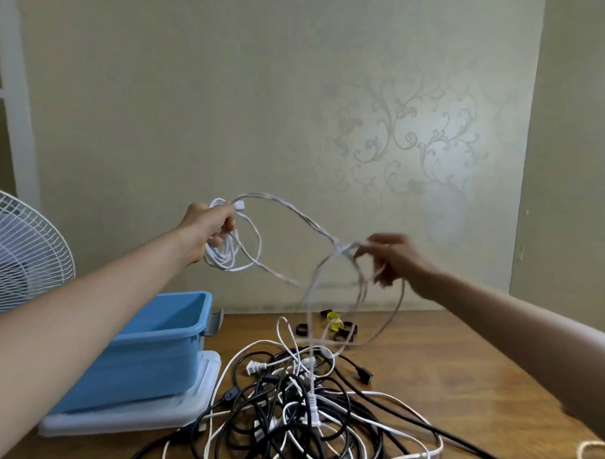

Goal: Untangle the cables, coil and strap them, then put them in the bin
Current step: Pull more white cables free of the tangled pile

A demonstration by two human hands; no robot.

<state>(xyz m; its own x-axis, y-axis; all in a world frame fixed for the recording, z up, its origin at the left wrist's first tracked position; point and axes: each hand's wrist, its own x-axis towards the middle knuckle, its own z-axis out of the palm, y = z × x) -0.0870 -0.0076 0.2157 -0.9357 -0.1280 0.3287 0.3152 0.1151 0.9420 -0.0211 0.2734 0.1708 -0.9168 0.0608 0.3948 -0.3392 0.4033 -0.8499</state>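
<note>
My left hand (210, 229) is raised above the table and grips a small coil of white cable (231, 252), its connector sticking out past the thumb. That cable arcs right to my right hand (392, 260), blurred, whose fingers pinch a crossing of its strands. From there loose loops hang down into a tangled pile of black and white cables (308, 411) on the wooden table. The blue bin (160, 344) sits open at the left, below my left forearm.
The bin rests on a white lid (143, 416). Several dark strap rolls and a yellow one (335, 325) lie behind the pile near the wall. A white fan (22, 250) stands at the far left. Another white cable (591, 455) lies at the right edge.
</note>
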